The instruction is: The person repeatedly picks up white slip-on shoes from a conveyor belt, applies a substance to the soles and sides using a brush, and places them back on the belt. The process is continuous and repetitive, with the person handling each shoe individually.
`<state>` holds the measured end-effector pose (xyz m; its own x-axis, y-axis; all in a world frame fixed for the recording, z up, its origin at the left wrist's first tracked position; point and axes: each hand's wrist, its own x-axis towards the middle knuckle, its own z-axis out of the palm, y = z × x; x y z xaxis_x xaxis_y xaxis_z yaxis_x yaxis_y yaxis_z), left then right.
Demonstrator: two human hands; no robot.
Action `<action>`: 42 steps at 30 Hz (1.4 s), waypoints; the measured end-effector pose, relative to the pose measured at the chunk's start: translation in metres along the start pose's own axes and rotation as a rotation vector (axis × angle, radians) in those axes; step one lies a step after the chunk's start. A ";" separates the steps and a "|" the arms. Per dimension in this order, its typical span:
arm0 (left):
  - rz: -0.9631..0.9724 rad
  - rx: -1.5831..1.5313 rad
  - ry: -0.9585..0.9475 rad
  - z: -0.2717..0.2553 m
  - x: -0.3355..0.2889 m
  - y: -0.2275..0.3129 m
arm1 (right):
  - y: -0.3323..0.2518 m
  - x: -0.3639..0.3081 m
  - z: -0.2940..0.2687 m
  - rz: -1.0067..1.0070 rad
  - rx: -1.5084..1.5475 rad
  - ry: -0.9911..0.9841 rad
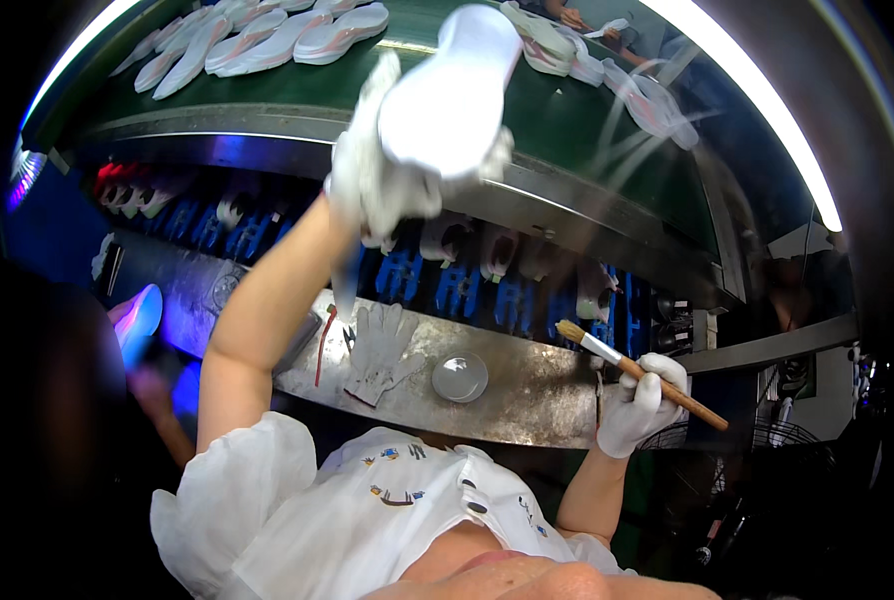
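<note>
My left hand (375, 175), in a white glove, is raised at arm's length over the near edge of the green belt. It grips a white shoe sole (447, 100), which is blurred and overlit. My gloved right hand (643, 405) is closed around a brush (694, 404) with a wooden handle and pale bristles, tilted with its tip up and to the left. Between my arms, a round dish of whitish liquid (459, 379) stands on the metal bench (552, 395). Left of the dish lies a loose, greyish-white glove (379, 350).
More soles (282, 42) lie on the green belt (567, 125), with others (657, 108) farther right. Beneath its metal edge, shoe uppers sit on blue holders (399, 272). Another person's hand (573, 18) shows at the far side. A sole (140, 325) glows blue-pink at left, near another person's arm.
</note>
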<state>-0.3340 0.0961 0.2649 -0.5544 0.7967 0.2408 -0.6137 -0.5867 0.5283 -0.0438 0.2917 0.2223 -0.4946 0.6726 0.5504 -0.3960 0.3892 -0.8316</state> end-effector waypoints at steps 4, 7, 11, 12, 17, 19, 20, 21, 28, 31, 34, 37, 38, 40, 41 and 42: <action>0.204 -0.105 0.289 -0.046 0.116 0.057 | 0.015 -0.012 -0.004 0.114 -0.032 0.117; 0.151 0.754 0.413 -0.060 0.181 0.037 | 0.023 -0.019 -0.010 0.128 -0.049 0.138; 0.215 2.021 0.347 -0.063 0.262 -0.008 | 0.030 -0.031 -0.024 0.171 -0.085 0.225; 0.200 2.114 0.385 -0.067 0.279 -0.016 | 0.030 -0.035 -0.028 0.188 -0.115 0.235; 0.088 2.243 0.536 -0.086 0.338 -0.030 | 0.032 -0.054 -0.048 0.291 -0.104 0.300; 0.088 2.257 0.532 -0.084 0.340 -0.027 | 0.032 -0.056 -0.052 0.331 -0.113 0.294; 0.091 2.267 0.510 -0.080 0.338 -0.023 | 0.034 -0.055 -0.051 0.327 -0.105 0.293; 0.103 2.268 0.481 -0.076 0.333 -0.019 | 0.034 -0.054 -0.050 0.325 -0.101 0.292; 0.233 2.200 0.232 -0.043 0.230 0.039 | 0.044 -0.046 -0.019 0.340 -0.061 0.208; 0.223 2.067 0.138 -0.036 0.157 0.064 | 0.047 -0.054 -0.013 0.385 -0.027 0.115; 0.072 1.941 0.243 -0.028 0.080 0.073 | 0.052 -0.069 -0.011 0.546 0.000 -0.005; 0.253 1.915 0.393 -0.031 0.017 0.055 | 0.069 -0.084 -0.009 0.538 -0.086 -0.173; 0.262 2.003 0.477 -0.030 0.004 0.048 | 0.076 -0.089 -0.006 0.537 -0.133 -0.193; 0.303 2.091 0.476 -0.024 -0.006 0.039 | 0.090 -0.097 0.000 0.500 -0.272 -0.290; 0.309 2.083 0.474 -0.021 -0.008 0.034 | 0.098 -0.101 0.002 0.326 -0.346 -0.364; 0.167 2.103 0.586 -0.015 -0.009 0.032 | 0.104 -0.102 0.003 0.206 -0.433 -0.416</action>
<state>-0.3574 0.0682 0.2671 -0.8314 0.4099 0.3752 0.5539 0.6660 0.4996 -0.0372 0.2615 0.0804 -0.8213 0.4936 0.2860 0.0452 0.5561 -0.8299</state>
